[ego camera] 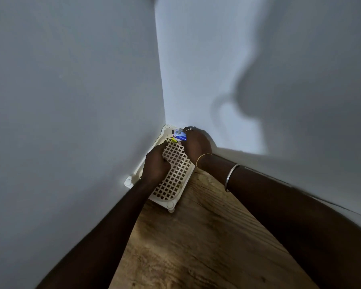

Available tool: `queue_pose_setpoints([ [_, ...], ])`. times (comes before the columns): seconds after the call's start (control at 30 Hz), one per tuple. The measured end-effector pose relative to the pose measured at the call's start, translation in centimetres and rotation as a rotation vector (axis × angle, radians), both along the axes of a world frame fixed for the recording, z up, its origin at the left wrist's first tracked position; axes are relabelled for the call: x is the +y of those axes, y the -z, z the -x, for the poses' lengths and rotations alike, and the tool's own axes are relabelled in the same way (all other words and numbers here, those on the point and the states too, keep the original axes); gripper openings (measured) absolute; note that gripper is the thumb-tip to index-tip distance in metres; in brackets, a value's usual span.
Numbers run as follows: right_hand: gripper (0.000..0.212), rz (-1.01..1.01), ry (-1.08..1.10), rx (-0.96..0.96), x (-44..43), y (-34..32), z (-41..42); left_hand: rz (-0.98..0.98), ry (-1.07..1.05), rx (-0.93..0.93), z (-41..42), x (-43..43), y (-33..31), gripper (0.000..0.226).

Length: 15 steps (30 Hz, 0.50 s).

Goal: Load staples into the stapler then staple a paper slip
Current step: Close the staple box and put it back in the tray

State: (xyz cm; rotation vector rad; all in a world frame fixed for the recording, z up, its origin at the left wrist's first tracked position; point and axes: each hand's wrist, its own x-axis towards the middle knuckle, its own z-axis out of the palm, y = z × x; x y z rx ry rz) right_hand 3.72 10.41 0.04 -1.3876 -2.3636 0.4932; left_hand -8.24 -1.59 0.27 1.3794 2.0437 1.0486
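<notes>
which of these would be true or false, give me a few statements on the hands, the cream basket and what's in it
1. The cream plastic lattice basket stands in the corner where the two white walls meet. True.
2. Both hands are resting flat on the wooden tabletop. False: the left hand and the right hand are both at the basket.
3. A small blue and white box shows at the basket's far end beside the right hand. True.
4. The right forearm is bare of jewellery. False: it wears a silver bangle and a thin gold bangle.
5. A small yellow item lies near the blue box. True.
</notes>
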Motion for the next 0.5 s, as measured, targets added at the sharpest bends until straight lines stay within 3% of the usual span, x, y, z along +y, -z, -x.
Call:
queue_pose_setpoints([
  [0.23, 0.053, 0.17, -0.071, 0.055, -6.4, 1.1, -1.0, 0.06, 0.008, 0.203, 1.0, -4.5, 0.4, 0.036],
  [0.4, 0.042, 0.149, -0.073, -0.029, -9.5, 2.3, -0.4, 0.291, 0.046, 0.542, 1.0, -5.9, 0.4, 0.041],
  [0.5, 0.032, 0.119, -0.058, -0.081, -9.8, 2.0, -0.1, 0.36, 0.06, 0.624, 1.1, -6.1, 0.5, 0.04],
])
